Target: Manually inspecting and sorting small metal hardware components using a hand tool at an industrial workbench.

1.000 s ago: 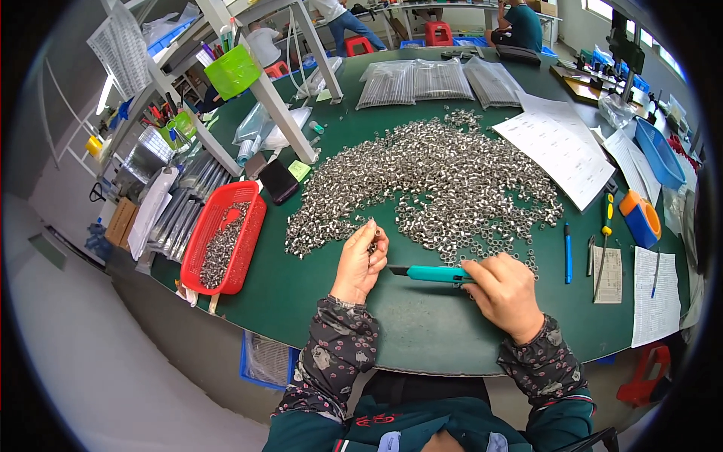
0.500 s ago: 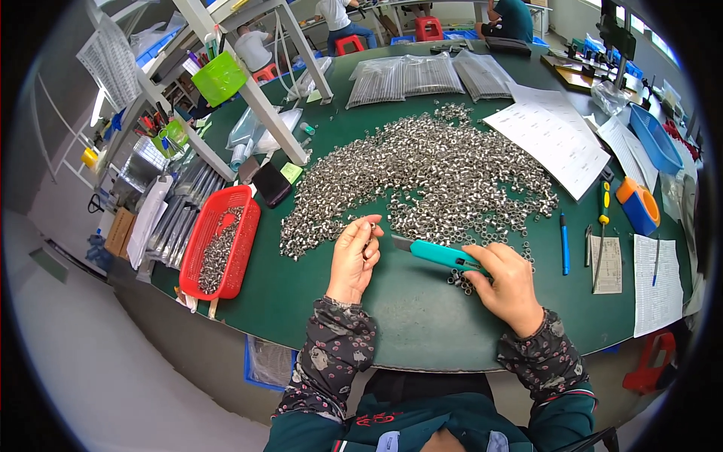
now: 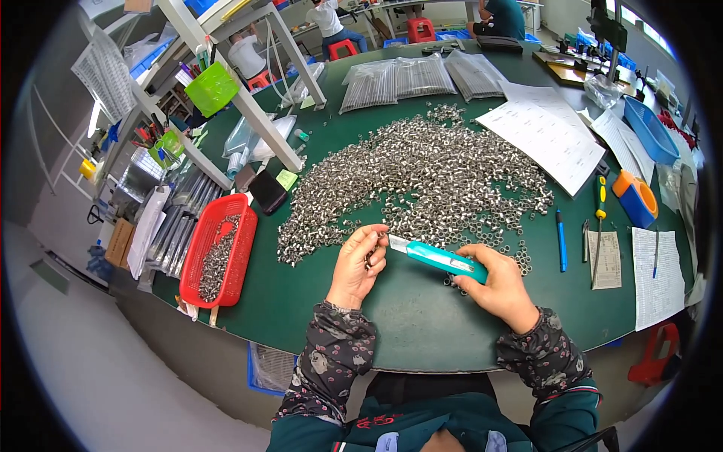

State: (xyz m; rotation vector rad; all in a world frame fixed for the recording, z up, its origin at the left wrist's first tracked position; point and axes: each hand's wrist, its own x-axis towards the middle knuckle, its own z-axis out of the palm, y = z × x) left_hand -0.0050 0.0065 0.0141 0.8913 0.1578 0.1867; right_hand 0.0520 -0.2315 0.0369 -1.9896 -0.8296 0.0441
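My right hand (image 3: pixel 497 285) is closed round a teal utility knife (image 3: pixel 446 260). Its blade is out and points left, the tip meeting the fingertips of my left hand (image 3: pixel 357 264). Those fingers are pinched together, with a small metal ring (image 3: pixel 382 235) at the tips and more small metal pieces partly hidden in the curled fingers. Just beyond both hands spreads a wide heap of small silvery metal rings (image 3: pixel 422 162). A few loose rings lie under and beside the knife hand.
A red plastic basket (image 3: pixel 246 248) of metal pieces stands at left beside a phone (image 3: pixel 266 191). Bagged rods (image 3: pixel 399 81) lie at the back. Paper sheets (image 3: pixel 546 139), a blue pen (image 3: pixel 561 241), a screwdriver (image 3: pixel 601 200) and a tape dispenser (image 3: pixel 636 200) are at right.
The knife blade has come left to meet the left fingertips and has tilted, showing more of its flat side. The left hand stays nearly in place. The whole view has shifted slightly.
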